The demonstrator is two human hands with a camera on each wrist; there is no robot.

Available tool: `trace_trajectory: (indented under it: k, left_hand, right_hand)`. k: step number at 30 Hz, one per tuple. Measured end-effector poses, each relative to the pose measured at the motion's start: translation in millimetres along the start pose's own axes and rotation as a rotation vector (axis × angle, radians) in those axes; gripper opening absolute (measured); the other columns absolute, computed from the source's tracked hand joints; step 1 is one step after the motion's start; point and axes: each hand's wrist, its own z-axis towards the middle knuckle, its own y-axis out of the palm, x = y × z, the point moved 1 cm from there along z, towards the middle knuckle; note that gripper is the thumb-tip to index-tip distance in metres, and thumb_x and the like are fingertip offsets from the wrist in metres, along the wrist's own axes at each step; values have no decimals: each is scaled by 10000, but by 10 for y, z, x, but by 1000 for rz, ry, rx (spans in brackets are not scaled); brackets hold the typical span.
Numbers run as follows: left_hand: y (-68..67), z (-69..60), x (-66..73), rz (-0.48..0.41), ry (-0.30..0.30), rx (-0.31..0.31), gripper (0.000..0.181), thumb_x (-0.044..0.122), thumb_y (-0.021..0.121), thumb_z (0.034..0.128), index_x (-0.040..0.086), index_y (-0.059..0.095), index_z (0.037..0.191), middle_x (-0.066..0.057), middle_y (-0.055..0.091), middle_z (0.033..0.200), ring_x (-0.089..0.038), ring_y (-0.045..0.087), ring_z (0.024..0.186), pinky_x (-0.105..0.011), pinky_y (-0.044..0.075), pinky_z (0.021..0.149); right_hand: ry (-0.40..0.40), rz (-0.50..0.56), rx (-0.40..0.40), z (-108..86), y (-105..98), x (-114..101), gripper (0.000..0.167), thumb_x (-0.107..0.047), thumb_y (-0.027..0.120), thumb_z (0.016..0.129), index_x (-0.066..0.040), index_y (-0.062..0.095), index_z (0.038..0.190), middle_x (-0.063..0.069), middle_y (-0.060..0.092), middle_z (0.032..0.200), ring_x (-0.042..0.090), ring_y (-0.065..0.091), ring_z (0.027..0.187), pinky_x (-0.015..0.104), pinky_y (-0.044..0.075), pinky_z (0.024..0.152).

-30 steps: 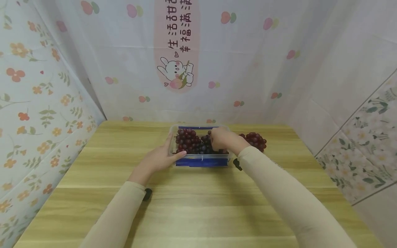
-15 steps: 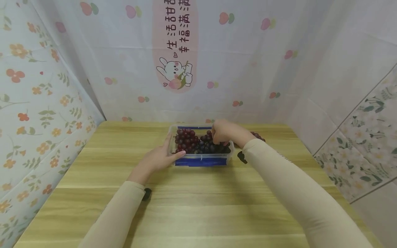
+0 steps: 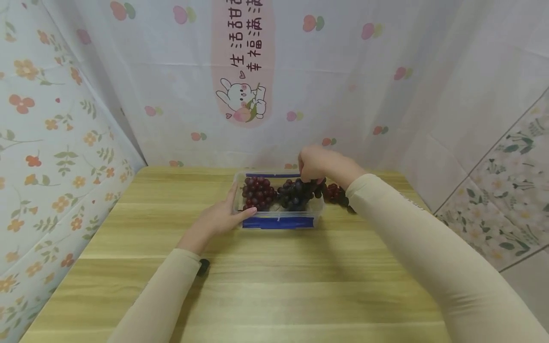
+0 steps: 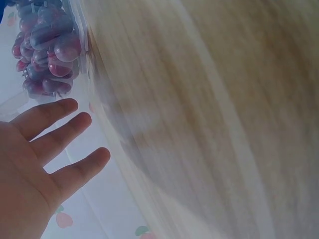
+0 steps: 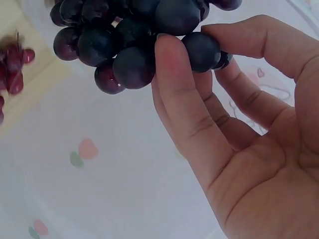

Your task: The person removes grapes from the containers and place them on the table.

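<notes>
Higher and further right than half a second ago, the right hand has carried up the dark bunch of grapes, while the left hand and the clear box look to be in the same place.

Behind everything hangs a printed cloth, and below it the pale wooden tabletop fills the lower middle of the frame. On it, at centre, the box lies with its long side running left to right, a blue strip along its near side. At its left end the left hand rests with fingers straight and spread, thumb along the near rim, gripping no grapes.

What counts is how the dark bunch hangs: down and to the left from the right hand, over the box's right half, its long axis slanting from lower left to upper right. Whether its lowest grapes touch the box floor cannot be told. A red bunch fills the left half, nearer the left hand; another red cluster lies right of the box, partly covered.

Blue-black, plump and purplish in places, the dark bunch is pinched at its end, the right hand's bent fingers closing about a single grape.
</notes>
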Motion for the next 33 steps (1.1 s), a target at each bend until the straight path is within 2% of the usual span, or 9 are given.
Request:
trace_trajectory:
  k: [7, 13, 16, 20, 26, 33]
  left_hand:
    - [-8, -11, -24, -18, 4, -3, 1241, 964, 414, 863, 304, -251, 1677, 50, 766, 819, -176, 692, 704, -362, 502, 643]
    - [7, -3, -32, -13, -1, -2, 1241, 975, 412, 852, 315, -232, 1682, 30, 790, 917, -163, 700, 730, -352, 513, 657]
    - [16, 1, -35, -17, -3, -7, 1244, 978, 417, 847, 316, -221, 1686, 31, 787, 898, -167, 703, 722, -355, 518, 640]
    - [11, -5, -33, -16, -5, -7, 1236, 977, 418, 848, 335, -235, 1678, 54, 778, 850, -164, 709, 742, -362, 527, 661]
    - [-3, -19, -22, -3, -7, 1, 1225, 982, 406, 846, 349, -232, 1678, 26, 799, 962, -165, 718, 790, -370, 540, 695]
    - [0, -16, -29, -5, -1, 1, 1225, 976, 406, 854, 339, -241, 1677, 45, 790, 891, -163, 720, 775, -380, 542, 691]
  right_hand:
    - [-16, -71, 53, -119, -251, 47, 93, -35, 662, 909, -22, 742, 955, 141, 744, 1034, 233, 763, 662, 323, 606, 619]
    - [-16, -48, 70, -286, -470, 180, 110, -37, 657, 925, 5, 726, 1000, 182, 734, 1070, 231, 755, 671, 359, 630, 660]
    - [-5, -50, 78, -360, -590, 261, 121, -42, 659, 922, 14, 723, 1007, 195, 718, 1097, 213, 732, 657, 360, 628, 649]
    - [6, -60, 92, -439, -717, 393, 131, -45, 674, 908, 33, 721, 1002, 189, 708, 1024, 204, 715, 645, 357, 625, 630]
    - [25, -47, 110, -493, -775, 679, 168, -36, 677, 887, 64, 708, 1018, 207, 713, 975, 218, 710, 648, 374, 623, 627]
    - [88, -26, 123, -542, -731, 1037, 160, -22, 666, 850, 68, 721, 970, 195, 708, 902, 206, 696, 610, 343, 608, 585]
